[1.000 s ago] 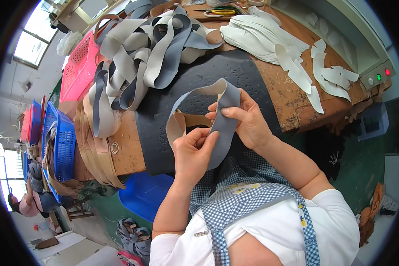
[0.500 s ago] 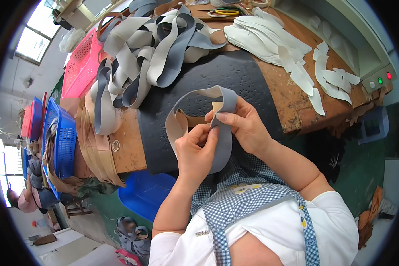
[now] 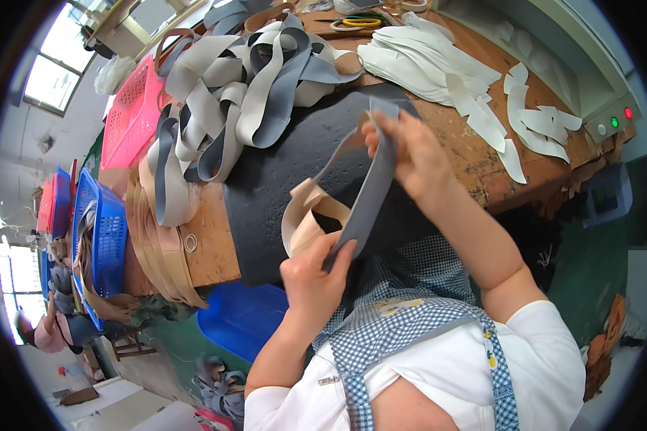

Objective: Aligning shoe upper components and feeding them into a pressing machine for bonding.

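Observation:
Between my hands a grey strip [image 3: 373, 200] with a beige underside is stretched in a loop above a black mat [image 3: 269, 188]. My left hand [image 3: 315, 271] pinches its lower end, beside a folded beige part of the strip. Up and to the right, my right hand [image 3: 408, 149] grips the upper end between thumb and fingers; it is slightly smeared by motion. Past the mat lies a heap of grey and cream strips [image 3: 269, 108]. White curved pieces [image 3: 428, 65] are stacked at the back right.
Tan strips [image 3: 158, 237] hang over the bench's left edge near a small ring [image 3: 190, 243]. A pink basket [image 3: 131, 108] and blue basket [image 3: 109, 237] stand left. A blue tub [image 3: 233, 320] sits below. At right is a machine with buttons [image 3: 615, 122]. Another person [image 3: 47, 327] is far left.
My hands have moved apart: the right went up, the left a little down. The loop, earlier rounded with both hands close together, is now drawn out long.

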`<state>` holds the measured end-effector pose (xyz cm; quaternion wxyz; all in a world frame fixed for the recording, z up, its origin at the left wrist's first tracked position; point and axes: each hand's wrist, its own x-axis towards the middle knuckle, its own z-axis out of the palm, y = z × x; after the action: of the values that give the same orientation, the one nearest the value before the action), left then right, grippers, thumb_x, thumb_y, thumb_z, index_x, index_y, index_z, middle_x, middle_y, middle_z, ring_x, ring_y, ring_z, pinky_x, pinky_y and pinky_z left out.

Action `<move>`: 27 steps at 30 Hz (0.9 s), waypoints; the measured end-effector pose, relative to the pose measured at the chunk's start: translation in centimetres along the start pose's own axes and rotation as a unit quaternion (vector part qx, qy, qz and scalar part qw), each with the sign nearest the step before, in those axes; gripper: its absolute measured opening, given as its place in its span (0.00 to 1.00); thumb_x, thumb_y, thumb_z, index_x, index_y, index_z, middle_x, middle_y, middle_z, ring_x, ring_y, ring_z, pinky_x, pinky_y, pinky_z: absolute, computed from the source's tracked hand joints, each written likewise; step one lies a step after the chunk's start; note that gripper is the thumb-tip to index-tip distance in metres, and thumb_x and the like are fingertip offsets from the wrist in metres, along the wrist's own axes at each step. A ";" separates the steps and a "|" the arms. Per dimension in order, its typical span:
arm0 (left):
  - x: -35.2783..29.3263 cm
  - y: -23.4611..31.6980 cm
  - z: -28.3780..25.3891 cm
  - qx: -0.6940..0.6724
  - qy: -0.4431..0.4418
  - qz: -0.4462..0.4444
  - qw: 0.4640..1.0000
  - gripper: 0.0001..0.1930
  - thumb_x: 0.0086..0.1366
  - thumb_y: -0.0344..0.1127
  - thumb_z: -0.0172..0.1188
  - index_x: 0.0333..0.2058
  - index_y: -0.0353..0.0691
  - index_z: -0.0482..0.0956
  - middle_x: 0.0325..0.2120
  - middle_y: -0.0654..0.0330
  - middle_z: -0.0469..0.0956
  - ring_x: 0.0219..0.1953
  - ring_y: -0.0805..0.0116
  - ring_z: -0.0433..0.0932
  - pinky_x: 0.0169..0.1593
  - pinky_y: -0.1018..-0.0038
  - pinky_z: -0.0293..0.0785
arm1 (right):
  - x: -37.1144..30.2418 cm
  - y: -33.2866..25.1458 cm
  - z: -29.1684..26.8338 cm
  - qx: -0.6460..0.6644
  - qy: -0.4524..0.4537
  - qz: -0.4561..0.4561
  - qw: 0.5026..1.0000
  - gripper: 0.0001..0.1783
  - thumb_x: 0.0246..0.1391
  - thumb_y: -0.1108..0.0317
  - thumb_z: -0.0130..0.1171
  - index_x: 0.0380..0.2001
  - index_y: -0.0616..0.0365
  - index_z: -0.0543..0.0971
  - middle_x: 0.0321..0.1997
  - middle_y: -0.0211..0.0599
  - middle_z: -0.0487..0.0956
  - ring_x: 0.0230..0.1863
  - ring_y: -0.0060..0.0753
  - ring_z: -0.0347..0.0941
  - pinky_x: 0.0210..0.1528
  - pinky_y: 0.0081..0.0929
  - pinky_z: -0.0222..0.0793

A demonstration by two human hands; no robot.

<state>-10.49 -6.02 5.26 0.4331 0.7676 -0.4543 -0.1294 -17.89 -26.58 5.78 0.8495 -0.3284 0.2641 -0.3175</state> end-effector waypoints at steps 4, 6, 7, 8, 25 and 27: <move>1.4 0.4 -1.6 0.113 0.126 0.195 0.966 0.11 0.48 0.21 0.71 0.32 0.36 0.82 0.26 0.56 0.81 0.34 0.56 0.81 0.40 0.67 0.76 | 3.8 -3.3 0.6 0.021 -0.131 -0.045 0.990 0.13 0.63 0.63 0.59 0.42 0.62 0.73 0.31 0.30 0.77 0.25 0.15 0.73 0.31 0.17 0.72; 2.2 1.4 -2.4 0.158 0.153 0.228 0.948 0.12 0.47 0.21 0.70 0.32 0.37 0.82 0.27 0.59 0.80 0.38 0.58 0.79 0.48 0.60 0.74 | 6.1 -5.2 0.0 0.070 -0.254 -0.071 0.962 0.13 0.65 0.62 0.57 0.43 0.62 0.73 0.30 0.30 0.76 0.24 0.13 0.72 0.31 0.16 0.72; 2.5 1.4 -2.7 0.159 0.153 0.229 0.948 0.12 0.47 0.21 0.70 0.32 0.37 0.82 0.27 0.59 0.80 0.38 0.58 0.79 0.48 0.60 0.74 | 7.1 -5.8 -0.2 0.118 -0.372 -0.092 0.916 0.14 0.66 0.62 0.55 0.43 0.63 0.73 0.29 0.29 0.76 0.23 0.12 0.72 0.32 0.14 0.72; 2.7 1.6 -2.9 0.204 0.142 0.246 0.937 0.11 0.47 0.22 0.70 0.32 0.37 0.82 0.27 0.59 0.79 0.38 0.59 0.78 0.52 0.56 0.72 | 7.5 -6.1 -0.8 0.026 -0.325 -0.073 0.942 0.18 0.67 0.60 0.51 0.48 0.66 0.71 0.32 0.34 0.79 0.29 0.18 0.77 0.38 0.20 0.76; 2.1 -0.1 2.1 0.076 0.202 0.111 0.970 0.05 0.65 0.27 0.59 0.39 0.35 0.77 0.37 0.55 0.78 0.44 0.56 0.76 0.54 0.63 0.70 | -5.3 1.1 -3.2 -0.530 -0.153 -0.282 0.785 0.30 0.43 0.74 0.71 0.53 0.60 0.75 0.40 0.41 0.79 0.41 0.37 0.77 0.40 0.30 0.76; 1.1 -0.7 2.3 -0.150 0.088 -0.080 0.981 0.10 0.75 0.35 0.50 0.44 0.33 0.73 0.35 0.59 0.78 0.38 0.69 0.78 0.47 0.72 0.74 | -5.4 1.0 -4.1 -0.524 -0.140 -0.305 0.783 0.23 0.45 0.73 0.71 0.47 0.61 0.78 0.38 0.39 0.79 0.39 0.34 0.77 0.39 0.26 0.75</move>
<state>-10.84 -8.01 3.60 0.5704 0.7359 -0.3269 -0.1621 -23.78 -23.72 3.69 0.4329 -0.8273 0.1534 -0.3235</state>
